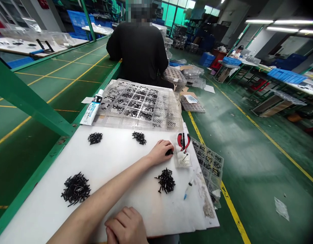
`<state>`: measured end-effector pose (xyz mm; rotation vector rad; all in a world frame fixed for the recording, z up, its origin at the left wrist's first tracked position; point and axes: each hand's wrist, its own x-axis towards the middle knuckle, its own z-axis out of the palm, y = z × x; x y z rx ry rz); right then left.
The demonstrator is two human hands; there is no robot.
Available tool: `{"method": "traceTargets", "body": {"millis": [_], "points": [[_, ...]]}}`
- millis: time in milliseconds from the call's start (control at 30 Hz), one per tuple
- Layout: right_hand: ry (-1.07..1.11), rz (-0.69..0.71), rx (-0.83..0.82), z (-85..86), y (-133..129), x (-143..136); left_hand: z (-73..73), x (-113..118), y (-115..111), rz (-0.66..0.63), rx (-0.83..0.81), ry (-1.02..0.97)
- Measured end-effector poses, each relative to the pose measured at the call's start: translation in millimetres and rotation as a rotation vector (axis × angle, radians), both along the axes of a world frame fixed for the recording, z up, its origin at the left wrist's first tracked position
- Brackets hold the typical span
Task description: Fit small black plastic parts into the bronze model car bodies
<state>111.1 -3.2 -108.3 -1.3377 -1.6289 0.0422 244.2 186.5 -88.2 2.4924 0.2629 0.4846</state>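
A: What is found nearest?

B: The right hand [127, 226], with its fingers curled at the front of the white table [113, 150]; whether anything is held in it cannot be told.

A: And past it?

B: A big heap of black pieces [76, 189] is seen to the left, a second heap [166, 181] to the right, with a small blue-tipped tube [188, 189] beside that one. The left forearm is stretched between the two heaps.

A: Which step is in hand?

B: Handling of the loose pieces, it is judged. A small dark clump [169, 152] is touched by the left hand [160, 153], whose fingers are bent narrow over it; whether it is gripped cannot be told. Gentle, close finger work would be called for.

A: What stands in the way?

B: The clear box [183, 160], just right of that hand, with red-handled pliers [183, 142] at it. Farther back, two more heaps [139, 137] are laid out, then a glue tube [92, 107] and stacked, divided trays [138, 98]. Beyond these, a person in black [143, 54] is seated.
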Motion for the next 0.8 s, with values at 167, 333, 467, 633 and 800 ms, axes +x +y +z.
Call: {"method": "traceTargets", "body": {"millis": [167, 333, 467, 633, 800], "points": [[0.001, 0.026, -0.034, 1.5, -3, 0, 3.2, -20, 16, 0.061, -0.004, -0.038], [-0.001, 0.039, -0.049, 1.7, -3, 1, 2.6, -24, 15, 0.013, 0.019, -0.065], [0.002, 0.044, -0.06, -0.3, -4, 1, -4.3, -12, 10, -0.035, 0.068, -0.04], [-0.005, 0.055, -0.082, -1.8, -7, 1, -3.4, -12, 13, -0.001, 0.1, -0.028], [0.004, 0.045, -0.077, 0.6, -7, 2, -5.8, -28, 16, 0.047, 0.13, 0.021]]}}
